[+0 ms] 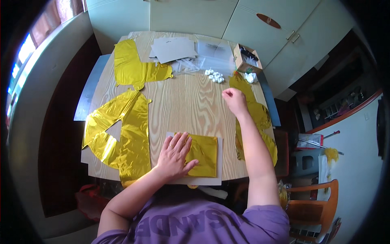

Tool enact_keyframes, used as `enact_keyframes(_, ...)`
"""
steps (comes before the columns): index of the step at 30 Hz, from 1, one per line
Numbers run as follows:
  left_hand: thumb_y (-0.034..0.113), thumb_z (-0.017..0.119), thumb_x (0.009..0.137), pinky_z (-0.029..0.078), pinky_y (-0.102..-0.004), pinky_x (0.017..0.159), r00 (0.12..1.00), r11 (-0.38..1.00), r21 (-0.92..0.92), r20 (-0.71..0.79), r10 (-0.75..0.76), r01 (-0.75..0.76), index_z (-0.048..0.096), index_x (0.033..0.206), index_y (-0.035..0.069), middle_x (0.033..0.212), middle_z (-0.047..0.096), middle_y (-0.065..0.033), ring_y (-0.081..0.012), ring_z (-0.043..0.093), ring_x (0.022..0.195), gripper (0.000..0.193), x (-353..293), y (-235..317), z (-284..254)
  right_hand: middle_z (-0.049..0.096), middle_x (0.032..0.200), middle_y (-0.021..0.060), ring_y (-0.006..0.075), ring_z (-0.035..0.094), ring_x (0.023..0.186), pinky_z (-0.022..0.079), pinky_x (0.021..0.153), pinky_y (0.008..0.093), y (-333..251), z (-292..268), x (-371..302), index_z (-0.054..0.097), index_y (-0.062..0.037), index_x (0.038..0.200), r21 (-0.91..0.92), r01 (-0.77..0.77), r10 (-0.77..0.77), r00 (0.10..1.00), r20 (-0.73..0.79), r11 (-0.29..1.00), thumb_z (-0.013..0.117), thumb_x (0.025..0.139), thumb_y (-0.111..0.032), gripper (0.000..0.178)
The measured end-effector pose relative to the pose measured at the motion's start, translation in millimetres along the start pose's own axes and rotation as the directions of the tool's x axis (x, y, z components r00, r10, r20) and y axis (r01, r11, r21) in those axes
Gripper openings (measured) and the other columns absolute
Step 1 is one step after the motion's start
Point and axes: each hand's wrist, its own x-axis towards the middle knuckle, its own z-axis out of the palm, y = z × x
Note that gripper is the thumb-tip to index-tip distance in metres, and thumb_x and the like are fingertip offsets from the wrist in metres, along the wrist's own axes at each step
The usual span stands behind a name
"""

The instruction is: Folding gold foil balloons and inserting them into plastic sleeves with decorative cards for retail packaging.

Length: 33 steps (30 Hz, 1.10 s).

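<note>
My left hand (pixel 175 156) lies flat with spread fingers on a folded gold foil balloon (pixel 205 156), which rests on a grey card (pixel 219 162) at the table's near edge. Out over the right side of the table is my right hand (pixel 235 101), its fingers drawn together; what they hold, if anything, is hidden. It is closest to a flat gold foil balloon (pixel 256 116) with a curved outline and to several small white bundles (pixel 215 76). On the left lie a deflated gold foil balloon with a triangular hole (pixel 136 122) and an angular one (pixel 128 63) beyond it.
At the back of the wooden table (pixel 183 95) are a stack of grey cards (pixel 174 49), clear plastic sleeves (pixel 215 55) and a small box (pixel 248 61) holding dark and clear items. A wooden chair (pixel 331 203) stands at the right. Cabinets (pixel 191 16) line the far side.
</note>
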Motion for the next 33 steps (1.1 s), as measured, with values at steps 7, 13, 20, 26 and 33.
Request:
enact_keyframes(7, 0.062, 0.048, 0.095, 0.018, -0.0557, 0.12, 0.998, 0.999, -0.009, 0.028, -0.049, 0.05, 0.044, 0.148, 0.0, 0.156, 0.038, -0.02, -0.039, 0.029, 0.147, 0.082, -3.6, 1.8, -2.1, 0.066, 0.096, 0.0118, 0.0325, 0.067, 0.09, 0.054, 0.075, 0.0448, 33.1, 48.3, 73.8, 0.07, -0.0106, 0.092, -0.28, 0.024, -0.048, 0.996, -0.079, 0.96, 0.071, 0.085, -0.021, 0.013)
enact_keyframes(13, 0.062, 0.049, 0.094, 0.016, -0.0567, 0.121, 0.997, 0.998, -0.009, 0.048, -0.063, 0.063, 0.044, 0.147, -0.001, 0.156, 0.037, -0.0206, -0.0411, 0.027, 0.148, 0.082, -3.4, -1.4, -2.3, 0.064, 0.091, 0.0109, 0.0335, 0.065, 0.084, 0.052, 0.072, 0.045, 17.5, 37.5, 25.4, 0.067, -0.0099, 0.085, -0.405, 0.189, -0.204, 0.979, 0.007, 0.895, 0.071, 0.085, -0.018, 0.009)
enact_keyframes(20, 0.059, 0.05, 0.095, 0.017, -0.057, 0.12, 0.996, 0.998, -0.008, 0.065, -0.061, 0.062, 0.044, 0.147, 0.0, 0.155, 0.038, -0.0209, -0.0419, 0.028, 0.147, 0.079, -7.7, 1.5, -3.2, 0.065, 0.092, 0.0101, 0.033, 0.065, 0.084, 0.05, 0.074, 0.0451, 14.7, -21.0, -64.7, 0.071, -0.0102, 0.095, -0.296, 0.27, -0.245, 0.962, 0.119, 0.916, 0.069, 0.086, -0.015, 0.01)
enact_keyframes(26, 0.057, 0.049, 0.096, 0.017, -0.0555, 0.121, 0.994, 0.996, -0.009, 0.062, -0.089, 0.089, 0.041, 0.15, 0.001, 0.156, 0.037, -0.0196, -0.0405, 0.027, 0.148, 0.078, -14.9, 2.5, -4.2, 0.067, 0.097, 0.0114, 0.0315, 0.065, 0.09, 0.048, 0.082, 0.042, -58.7, -62.5, -151.6, 0.066, -0.0034, 0.115, -0.38, 0.275, -0.274, 0.96, 0.056, 0.883, 0.071, 0.087, -0.017, 0.032)
enact_keyframes(33, 0.053, 0.052, 0.096, 0.019, -0.0562, 0.12, 0.998, 0.998, -0.027, 0.026, -0.056, 0.056, 0.04, 0.149, 0.002, 0.153, 0.041, -0.0191, -0.0408, 0.031, 0.145, 0.074, -13.5, -0.2, -1.5, 0.065, 0.11, 0.0095, 0.027, 0.061, 0.103, 0.045, 0.09, 0.042, -106.0, -54.7, -259.9, 0.066, -0.0071, 0.115, -0.166, 0.426, -0.382, 0.892, 0.243, 0.889, 0.079, 0.076, -0.018, 0.042)
